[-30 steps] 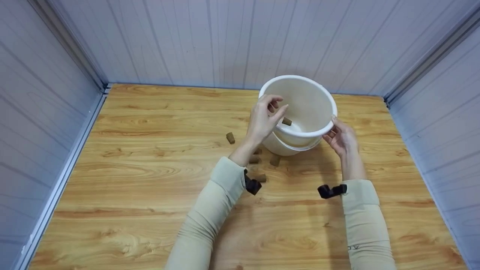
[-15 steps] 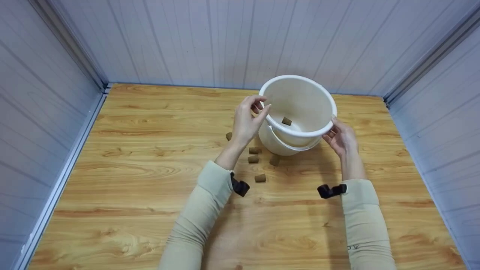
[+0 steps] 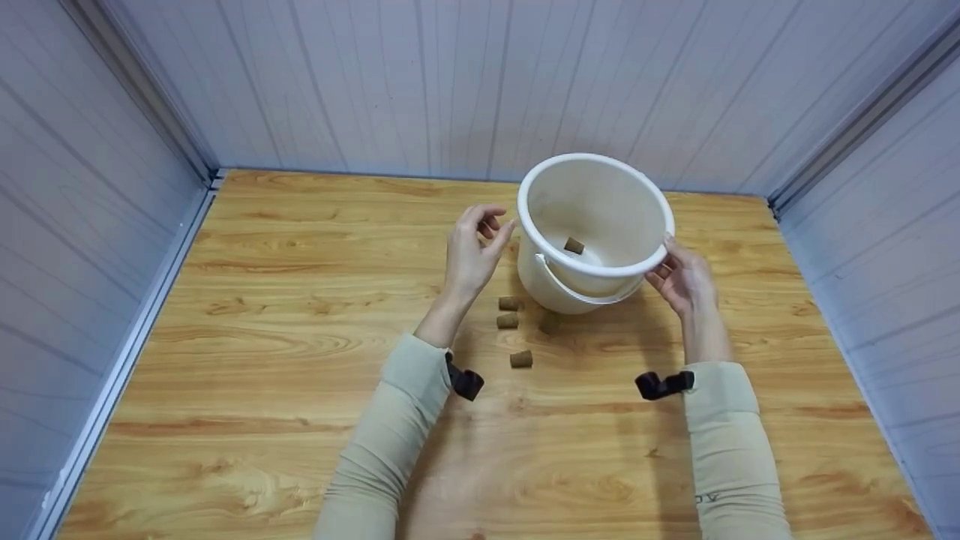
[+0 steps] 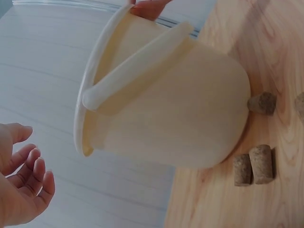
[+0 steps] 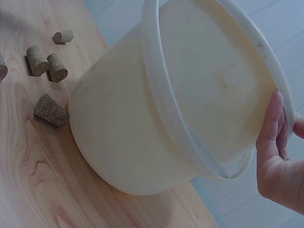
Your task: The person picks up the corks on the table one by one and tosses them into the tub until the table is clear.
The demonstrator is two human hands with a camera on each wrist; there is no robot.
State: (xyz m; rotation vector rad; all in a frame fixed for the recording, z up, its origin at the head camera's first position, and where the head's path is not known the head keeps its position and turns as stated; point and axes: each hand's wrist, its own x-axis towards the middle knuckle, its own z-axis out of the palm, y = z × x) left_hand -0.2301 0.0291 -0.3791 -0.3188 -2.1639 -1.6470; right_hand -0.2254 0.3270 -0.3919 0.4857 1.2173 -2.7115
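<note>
A white plastic bucket (image 3: pixel 540 285) stands upright toward the back right of the wooden tabletop, its handle (image 3: pixel 585 298) hanging down in front. One cork (image 3: pixel 574 245) lies on the bottom inside. At the rim's right side my right hand (image 3: pixel 688 281) grips the edge between thumb and fingers, as the right wrist view also shows. My left hand (image 3: pixel 472 251) hovers just left of the bucket, holding nothing, its fingers loosely bent. Several corks rest on the wood near the base: a pair (image 4: pixel 251 165) side by side, one (image 5: pixel 51 110) close against the bucket, and another (image 3: pixel 521 359) nearer me.
Pale panelled walls (image 3: pixel 360 82) enclose the table (image 3: pixel 285 360) at the back and both sides. The bucket is close to the back wall. Black wrist cameras (image 3: pixel 466 385) jut inward from both sleeves. One more cork (image 5: pixel 63 36) lies farther left, seen in the right wrist view.
My left hand has drawn back from over the bucket's opening, moving left and slightly toward me. The right hand keeps its grip on the rim, and the bucket stays in place.
</note>
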